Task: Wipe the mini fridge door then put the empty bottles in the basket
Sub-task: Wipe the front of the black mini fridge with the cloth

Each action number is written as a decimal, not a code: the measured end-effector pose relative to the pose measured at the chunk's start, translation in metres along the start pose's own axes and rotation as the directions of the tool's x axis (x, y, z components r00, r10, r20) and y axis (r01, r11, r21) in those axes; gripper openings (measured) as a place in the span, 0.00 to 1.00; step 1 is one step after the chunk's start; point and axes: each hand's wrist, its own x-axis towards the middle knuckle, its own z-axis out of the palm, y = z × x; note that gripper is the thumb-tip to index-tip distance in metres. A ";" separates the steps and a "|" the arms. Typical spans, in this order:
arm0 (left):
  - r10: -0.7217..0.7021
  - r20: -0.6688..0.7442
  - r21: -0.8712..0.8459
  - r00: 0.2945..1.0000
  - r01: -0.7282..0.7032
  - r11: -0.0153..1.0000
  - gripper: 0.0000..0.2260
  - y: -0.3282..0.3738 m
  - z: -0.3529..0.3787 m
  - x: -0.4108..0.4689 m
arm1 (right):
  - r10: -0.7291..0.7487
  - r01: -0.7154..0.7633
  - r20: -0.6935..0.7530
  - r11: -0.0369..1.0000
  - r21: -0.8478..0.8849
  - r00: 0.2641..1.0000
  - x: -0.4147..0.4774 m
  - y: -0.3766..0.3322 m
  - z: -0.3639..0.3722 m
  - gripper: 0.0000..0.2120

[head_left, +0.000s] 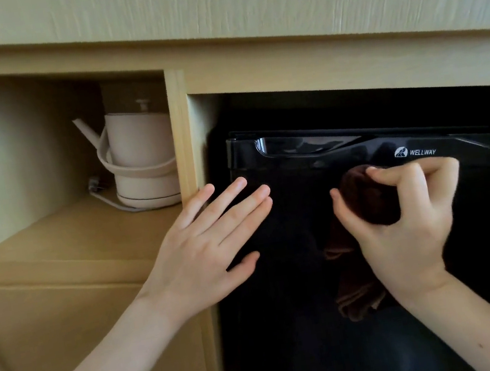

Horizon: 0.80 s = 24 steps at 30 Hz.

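**Desk:** Where do you have the fridge door?

**Me:** I see the mini fridge door (289,321), glossy black, in the right-hand bay of the wooden cabinet (282,62). It fills my view from 3 round to 6 o'clock. Its recessed handle (304,144) runs along the top edge, and a white logo (420,152) sits at 3 o'clock.

**Desk:** And the hands?

**Me:** The right hand (401,219) is at 4 o'clock, with fingers and thumb curled round a bunched brown cloth (367,202). It holds the cloth against the door just below the logo. A loose tail of the cloth hangs towards 5 o'clock, under the wrist.

**Desk:** The left?

**Me:** The left hand (205,245) is at 7 o'clock, flat, with fingers straight and slightly spread, holding nothing. Its fingertips lie over the door's left edge, beside the cabinet's upright divider (181,131). I cannot tell whether the palm actually presses on the door.

**Desk:** Anything else?

**Me:** A pale kettle (140,156) stands on its base in the open left bay at 10 o'clock, with its cord (102,197) trailing beside it.
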 end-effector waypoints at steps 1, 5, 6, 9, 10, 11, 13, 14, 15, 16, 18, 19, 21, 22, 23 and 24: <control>0.008 0.001 0.002 1.000 -0.008 1.000 0.29 0.000 0.000 0.000 | -0.049 0.049 0.029 0.999 0.007 0.998 0.001 -0.004 0.006 0.17; -0.047 0.010 -0.016 0.999 0.047 0.999 0.27 0.006 -0.001 -0.009 | -0.200 0.190 0.146 0.978 0.084 0.969 -0.009 -0.017 0.022 0.16; -0.076 0.017 -0.026 0.997 0.077 0.997 0.27 0.010 -0.001 -0.014 | -0.224 0.209 0.172 0.972 0.103 0.959 -0.022 -0.016 0.022 0.16; -0.154 0.027 -0.029 0.988 0.155 0.987 0.26 0.020 0.000 -0.027 | -0.315 0.292 0.352 0.949 0.119 0.881 -0.086 -0.009 0.016 0.22; -0.170 0.030 -0.032 0.985 0.171 0.985 0.26 0.022 0.000 -0.029 | -0.366 0.349 0.418 0.929 0.121 0.832 -0.107 -0.006 0.013 0.24; -0.182 0.030 -0.039 0.983 0.183 0.982 0.26 0.023 0.000 -0.029 | -0.406 0.393 0.465 0.910 0.130 0.787 -0.122 -0.004 0.010 0.26; -0.197 0.028 -0.060 0.980 0.198 0.978 0.26 0.024 0.000 -0.028 | -0.416 0.399 0.470 0.906 0.142 0.778 -0.126 0.001 0.007 0.23; -0.198 0.032 -0.065 0.980 0.200 0.978 0.27 0.024 -0.001 -0.028 | -0.373 0.352 0.432 0.927 0.132 0.821 -0.116 -0.001 0.007 0.19; -0.197 0.037 -0.068 0.980 0.199 0.978 0.27 0.024 -0.001 -0.027 | -0.299 0.275 0.375 0.954 0.116 0.878 -0.101 -0.005 0.006 0.16; -0.196 0.038 -0.071 0.980 0.198 0.978 0.27 0.024 0.000 -0.028 | -0.205 0.182 0.305 0.978 0.102 0.930 -0.084 -0.009 0.006 0.14; -0.193 0.033 -0.070 0.981 0.195 0.978 0.27 0.024 0.000 -0.028 | -0.047 0.033 0.156 0.996 0.088 0.987 -0.053 -0.015 0.010 0.14; -0.189 0.033 -0.070 0.981 0.191 0.979 0.27 0.024 0.000 -0.028 | 0.001 -0.010 0.114 0.997 0.082 0.994 -0.045 -0.019 0.013 0.15; -0.186 0.033 -0.070 0.982 0.188 0.980 0.27 0.024 0.000 -0.027 | -0.006 -0.006 0.120 0.995 0.100 0.993 -0.053 -0.024 0.020 0.16; -0.188 0.037 -0.071 0.981 0.190 0.979 0.27 0.025 0.001 -0.027 | -0.063 0.044 0.168 0.993 0.111 0.984 -0.067 -0.023 0.023 0.17; -0.191 0.042 -0.075 0.981 0.194 0.978 0.27 0.025 0.000 -0.027 | -0.152 0.125 0.242 0.985 0.121 0.958 -0.086 -0.022 0.024 0.19; -0.192 0.047 -0.081 0.980 0.195 0.977 0.27 0.025 -0.002 -0.027 | -0.246 0.213 0.326 0.968 0.135 0.913 -0.104 -0.019 0.023 0.21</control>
